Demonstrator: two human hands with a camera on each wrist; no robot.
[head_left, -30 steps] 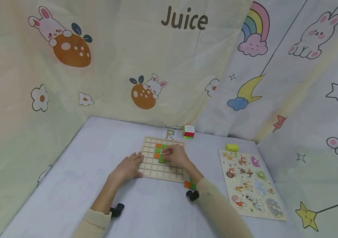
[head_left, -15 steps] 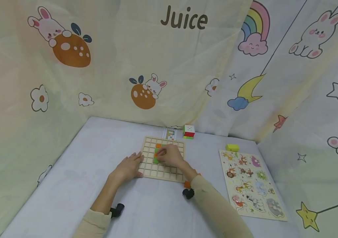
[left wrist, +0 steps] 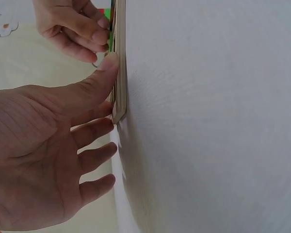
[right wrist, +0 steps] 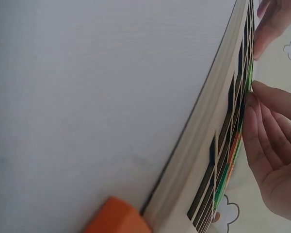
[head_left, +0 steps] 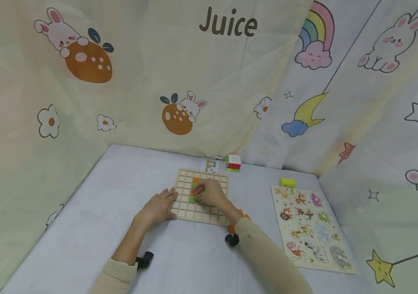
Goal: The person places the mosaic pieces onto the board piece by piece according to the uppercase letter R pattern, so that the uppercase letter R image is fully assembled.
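Note:
A wooden grid board [head_left: 194, 213] lies on the white table, with orange and green tiles set in a column of its cells. My left hand [head_left: 157, 207] rests at the board's left side, fingers extended; in the left wrist view its thumb [left wrist: 104, 68] touches the rim. Over the middle of the board, my right hand [head_left: 210, 193] has thumb and forefinger together on a green tile [head_left: 191, 199] at the column's near end. The right wrist view shows those fingertips [right wrist: 256, 87] right at the green tile [right wrist: 250, 75]. My right hand covers cells behind it.
Loose orange blocks [head_left: 231, 228] lie off the board's near right corner, partly under my right forearm. Behind the board are a pattern card [head_left: 210, 165] and a puzzle cube [head_left: 233, 162]. To the right are an animal puzzle [head_left: 300, 222] and a yellow block [head_left: 287, 182].
My right hand has shifted left with the green tile, which now sits in the column under the orange one. The left hand has stayed at the board's edge.

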